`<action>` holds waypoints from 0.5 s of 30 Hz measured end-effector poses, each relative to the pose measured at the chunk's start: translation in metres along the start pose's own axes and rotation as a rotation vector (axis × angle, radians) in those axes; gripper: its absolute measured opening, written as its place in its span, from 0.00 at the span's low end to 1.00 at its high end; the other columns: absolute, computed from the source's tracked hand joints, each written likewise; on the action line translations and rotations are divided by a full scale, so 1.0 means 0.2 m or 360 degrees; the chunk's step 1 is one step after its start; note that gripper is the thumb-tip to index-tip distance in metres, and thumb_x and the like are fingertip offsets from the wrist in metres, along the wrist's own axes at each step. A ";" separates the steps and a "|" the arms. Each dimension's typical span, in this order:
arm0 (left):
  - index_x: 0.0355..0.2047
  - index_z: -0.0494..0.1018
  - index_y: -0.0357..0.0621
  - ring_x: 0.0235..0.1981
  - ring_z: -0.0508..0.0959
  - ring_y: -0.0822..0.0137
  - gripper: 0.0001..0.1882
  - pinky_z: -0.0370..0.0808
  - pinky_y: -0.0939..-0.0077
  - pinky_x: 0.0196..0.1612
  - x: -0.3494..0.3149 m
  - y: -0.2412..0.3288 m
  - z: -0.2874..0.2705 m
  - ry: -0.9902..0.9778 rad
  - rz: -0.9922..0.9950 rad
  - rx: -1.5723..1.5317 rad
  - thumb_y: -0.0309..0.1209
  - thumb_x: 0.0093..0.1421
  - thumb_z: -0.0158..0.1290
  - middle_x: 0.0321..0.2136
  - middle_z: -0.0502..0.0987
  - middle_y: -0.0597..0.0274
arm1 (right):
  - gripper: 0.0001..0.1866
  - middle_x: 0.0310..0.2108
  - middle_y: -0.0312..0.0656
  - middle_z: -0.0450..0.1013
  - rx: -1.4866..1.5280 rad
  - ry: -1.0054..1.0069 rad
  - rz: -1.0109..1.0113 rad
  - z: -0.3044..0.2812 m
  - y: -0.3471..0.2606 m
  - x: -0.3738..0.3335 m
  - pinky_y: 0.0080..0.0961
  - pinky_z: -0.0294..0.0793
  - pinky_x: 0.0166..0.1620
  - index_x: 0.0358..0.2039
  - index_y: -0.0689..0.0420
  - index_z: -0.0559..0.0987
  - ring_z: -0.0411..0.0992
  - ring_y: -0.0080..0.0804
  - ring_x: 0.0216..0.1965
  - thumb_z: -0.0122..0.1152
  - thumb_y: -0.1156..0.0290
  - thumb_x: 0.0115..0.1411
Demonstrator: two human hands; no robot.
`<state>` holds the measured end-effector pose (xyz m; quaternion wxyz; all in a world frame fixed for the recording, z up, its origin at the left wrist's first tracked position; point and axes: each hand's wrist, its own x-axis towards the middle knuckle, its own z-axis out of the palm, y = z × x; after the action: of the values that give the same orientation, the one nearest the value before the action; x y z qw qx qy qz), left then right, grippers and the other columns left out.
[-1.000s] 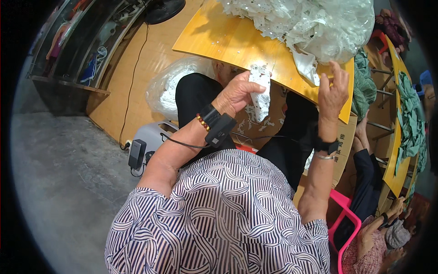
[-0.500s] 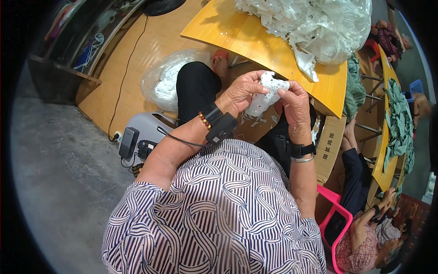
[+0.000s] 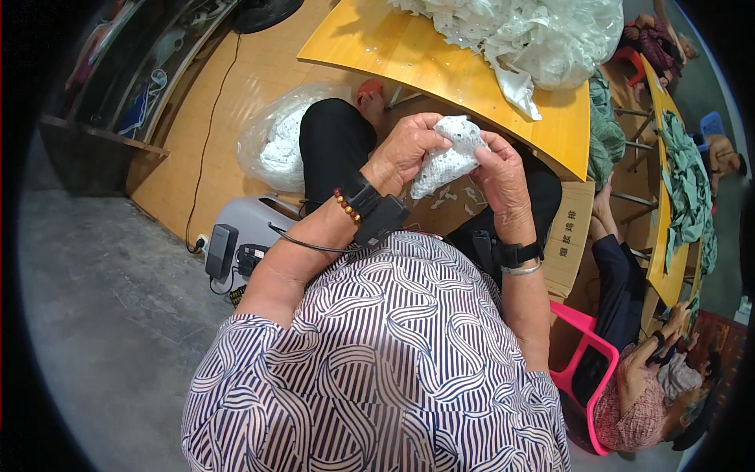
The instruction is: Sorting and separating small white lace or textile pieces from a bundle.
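Note:
A small white piece of perforated, cloth-like material (image 3: 451, 156) is held up above my lap, with its lower end hanging free. My left hand (image 3: 406, 149) pinches its upper left edge between thumb and fingers. On the opposite edge, my right hand (image 3: 503, 175) grips it the same way. Just beyond my hands, a yellow wooden table (image 3: 377, 39) carries a large clear plastic bag (image 3: 586, 59) heaped with similar white pieces. One loose white piece (image 3: 517, 93) lies by the bag near the table's edge. White scraps (image 3: 470, 200) are scattered below my hands.
Another clear bag with white material (image 3: 275, 149) sits on the floor beside my left knee. A grey stool-like object (image 3: 250, 219) with black devices stands at left. At right are a cardboard box (image 3: 568, 240), a pink chair (image 3: 609, 354), a seated person (image 3: 635, 397) and green cloth (image 3: 684, 189) on another table.
The white piece has been turned and now looks smoother and flatter, its jagged upper edge no longer showing. Both hands still grip it. The whole view has shifted slightly.

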<state>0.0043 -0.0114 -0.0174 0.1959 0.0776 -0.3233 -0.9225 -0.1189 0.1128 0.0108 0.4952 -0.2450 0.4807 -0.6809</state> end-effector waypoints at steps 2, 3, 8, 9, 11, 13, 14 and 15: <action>0.38 0.70 0.32 0.34 0.76 0.67 0.15 0.72 0.76 0.41 0.00 0.00 0.01 0.0003 -0.0062 0.0056 0.17 0.46 0.50 0.33 0.75 0.56 | 0.11 0.30 0.35 0.72 0.0137 0.0083 0.0039 0.05 -0.03 -0.01 0.15 0.67 0.36 0.35 0.62 0.74 0.69 0.19 0.30 0.59 0.75 0.50; 0.38 0.70 0.32 0.33 0.76 0.68 0.15 0.72 0.76 0.40 -0.01 -0.01 0.02 0.0004 -0.0109 0.0103 0.18 0.46 0.50 0.33 0.75 0.57 | 0.11 0.30 0.35 0.72 0.0153 0.0090 0.0037 0.02 -0.02 0.00 0.15 0.67 0.36 0.35 0.62 0.74 0.69 0.19 0.30 0.59 0.75 0.50; 0.35 0.71 0.32 0.28 0.76 0.70 0.13 0.74 0.79 0.34 -0.03 0.00 0.11 0.0116 -0.0179 0.0134 0.21 0.47 0.55 0.29 0.76 0.58 | 0.08 0.27 0.34 0.73 -0.0044 0.0155 -0.0096 -0.03 0.02 0.01 0.15 0.67 0.36 0.31 0.64 0.76 0.68 0.17 0.29 0.59 0.72 0.51; 0.34 0.71 0.33 0.27 0.76 0.71 0.13 0.73 0.80 0.33 -0.03 0.00 0.12 0.0116 -0.0250 0.0174 0.22 0.47 0.56 0.28 0.76 0.59 | 0.08 0.27 0.34 0.73 -0.0035 0.0161 -0.0095 -0.03 0.02 0.01 0.15 0.67 0.36 0.31 0.64 0.76 0.68 0.17 0.29 0.59 0.72 0.51; 0.34 0.72 0.33 0.29 0.76 0.71 0.13 0.72 0.81 0.35 -0.04 0.01 0.14 0.0101 -0.0295 0.0227 0.23 0.47 0.56 0.29 0.76 0.59 | 0.09 0.26 0.34 0.73 -0.0100 0.0137 -0.0077 -0.02 0.01 0.00 0.15 0.67 0.34 0.32 0.64 0.76 0.68 0.18 0.28 0.59 0.72 0.52; 0.34 0.73 0.34 0.30 0.75 0.71 0.13 0.71 0.82 0.38 -0.04 0.00 0.14 0.0092 -0.0335 0.0278 0.24 0.47 0.56 0.30 0.76 0.60 | 0.09 0.26 0.34 0.73 -0.0097 0.0130 -0.0088 -0.03 0.02 0.01 0.14 0.67 0.32 0.32 0.63 0.76 0.69 0.17 0.27 0.59 0.72 0.52; 0.33 0.73 0.34 0.30 0.75 0.72 0.11 0.71 0.82 0.37 -0.03 0.00 0.13 0.0074 -0.0338 0.0275 0.24 0.47 0.56 0.29 0.76 0.60 | 0.09 0.26 0.34 0.73 -0.0100 0.0119 -0.0102 -0.04 0.02 0.01 0.13 0.67 0.30 0.32 0.63 0.76 0.69 0.17 0.26 0.59 0.71 0.52; 0.32 0.74 0.35 0.30 0.75 0.72 0.10 0.70 0.82 0.37 -0.03 -0.01 0.11 0.0057 -0.0341 0.0271 0.24 0.47 0.56 0.29 0.76 0.60 | 0.09 0.26 0.34 0.73 -0.0095 0.0117 -0.0097 -0.04 0.02 0.01 0.13 0.67 0.30 0.32 0.63 0.76 0.69 0.17 0.26 0.59 0.71 0.52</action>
<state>0.0028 0.0054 -0.0006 0.0948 0.1444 -0.3867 -0.9059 -0.1246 0.1131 0.0039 0.4488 -0.2490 0.5109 -0.6896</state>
